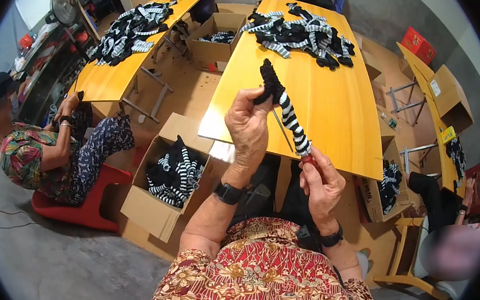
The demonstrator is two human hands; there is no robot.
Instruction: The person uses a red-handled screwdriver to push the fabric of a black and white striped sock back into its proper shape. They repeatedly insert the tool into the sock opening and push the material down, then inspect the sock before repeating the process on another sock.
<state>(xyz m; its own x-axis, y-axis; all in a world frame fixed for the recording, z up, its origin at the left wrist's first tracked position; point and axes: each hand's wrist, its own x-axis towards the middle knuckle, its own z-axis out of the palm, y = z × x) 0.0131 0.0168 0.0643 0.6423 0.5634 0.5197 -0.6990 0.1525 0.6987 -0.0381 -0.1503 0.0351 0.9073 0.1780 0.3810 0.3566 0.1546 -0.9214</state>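
A narrow, black-and-white striped knitted tube (290,118) with a black end stretches between my hands over the near edge of the table. My left hand (248,127) is closed, pinching the black part between thumb and fingers. A thin grey rod (283,129) slants down just below that hand; whether the hand holds it is unclear. My right hand (322,185) grips a red handle-like piece (307,159) at the tube's lower end. Whether this piece reaches up inside the knit is hidden.
The yellow table (335,124) carries a heap of similar knits (304,33) at its far side. Open cartons of knits stand on the floor, one left (184,126), one right (374,195). A person (51,143) sits left on a red stool (79,204); others sit around.
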